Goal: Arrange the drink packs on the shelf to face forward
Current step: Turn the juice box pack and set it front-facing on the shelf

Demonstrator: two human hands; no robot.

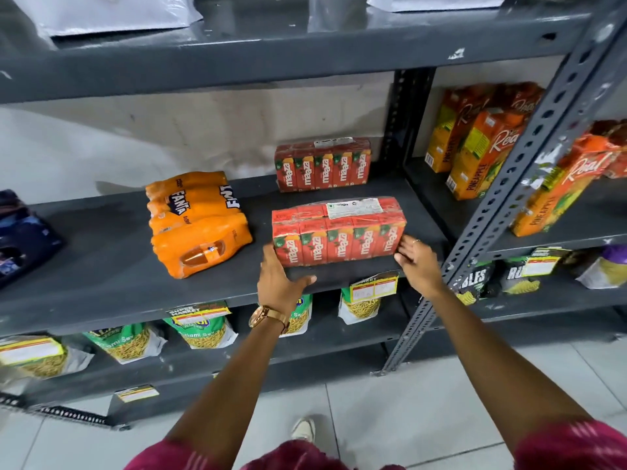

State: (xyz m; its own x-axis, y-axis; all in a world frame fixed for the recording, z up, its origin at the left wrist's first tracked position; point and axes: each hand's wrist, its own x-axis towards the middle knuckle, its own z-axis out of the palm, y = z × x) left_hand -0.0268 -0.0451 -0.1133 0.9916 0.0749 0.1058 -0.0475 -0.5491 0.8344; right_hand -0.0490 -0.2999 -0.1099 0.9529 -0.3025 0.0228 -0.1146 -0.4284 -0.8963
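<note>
The front drink pack (339,232) is sitting near the front edge of the grey shelf (118,266), its red cartons facing forward. The left hand (281,283) is spreading open at its left end, the right hand (415,257) lying open at its right end, fingers touching, neither gripping. A second drink pack (322,164) is standing behind it. An orange bottle pack (198,222) is lying to the left, tilted.
</note>
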